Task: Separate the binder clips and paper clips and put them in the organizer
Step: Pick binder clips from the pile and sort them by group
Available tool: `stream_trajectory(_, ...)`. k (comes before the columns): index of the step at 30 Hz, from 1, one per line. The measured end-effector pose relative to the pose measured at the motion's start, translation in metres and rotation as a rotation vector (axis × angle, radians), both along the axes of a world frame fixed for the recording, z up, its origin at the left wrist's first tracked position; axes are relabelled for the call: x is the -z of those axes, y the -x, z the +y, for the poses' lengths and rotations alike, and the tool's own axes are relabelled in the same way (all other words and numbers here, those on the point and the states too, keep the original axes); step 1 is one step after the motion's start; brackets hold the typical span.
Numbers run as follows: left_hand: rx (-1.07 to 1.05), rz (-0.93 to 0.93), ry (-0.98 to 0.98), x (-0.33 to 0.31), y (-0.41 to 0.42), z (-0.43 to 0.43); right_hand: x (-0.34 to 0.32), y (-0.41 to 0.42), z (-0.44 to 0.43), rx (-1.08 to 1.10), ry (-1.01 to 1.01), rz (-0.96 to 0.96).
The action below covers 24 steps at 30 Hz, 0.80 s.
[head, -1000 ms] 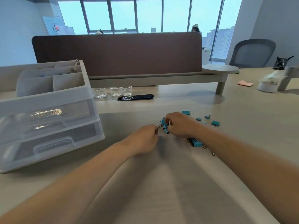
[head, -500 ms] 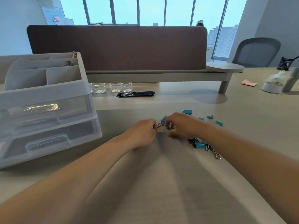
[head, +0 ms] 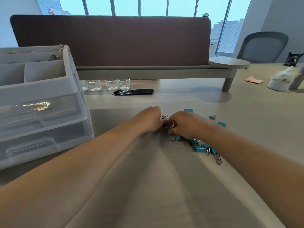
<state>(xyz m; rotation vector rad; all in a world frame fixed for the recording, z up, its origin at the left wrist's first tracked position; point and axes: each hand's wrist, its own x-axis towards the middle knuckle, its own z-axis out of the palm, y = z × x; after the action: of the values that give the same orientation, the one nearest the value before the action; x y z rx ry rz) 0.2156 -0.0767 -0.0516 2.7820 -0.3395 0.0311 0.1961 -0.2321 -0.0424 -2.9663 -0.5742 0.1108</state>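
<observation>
Several teal binder clips with silver wire handles lie in a loose heap on the desk, some under my right wrist, and stray ones sit further right. My left hand and my right hand meet over the heap's left end, both pinched on a tangle of clips whose wire loops show between them. The white plastic organizer stands at the left, with open top compartments and clear drawers; a metal clip lies in a rear compartment.
A brown divider panel and a low shelf run across the back. Small water bottles and a black cable slot lie behind my hands. A grey chair, a pink note and a white tissue holder are at the right.
My hands stayed together on the clips and drew slightly closer. The camera tilted down and moved nearer, so the heap beside my right wrist shows more.
</observation>
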Motion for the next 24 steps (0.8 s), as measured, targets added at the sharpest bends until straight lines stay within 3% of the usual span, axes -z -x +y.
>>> stream_trajectory(15,0.02,0.05,0.018,0.008,-0.001,-0.002,-0.007,0.007,-0.018,0.035,-0.157,-0.028)
stream_trajectory(24,0.023,0.091,0.041,0.008,0.037,0.015,-0.014,0.033,-0.011,-0.06,0.153,0.106)
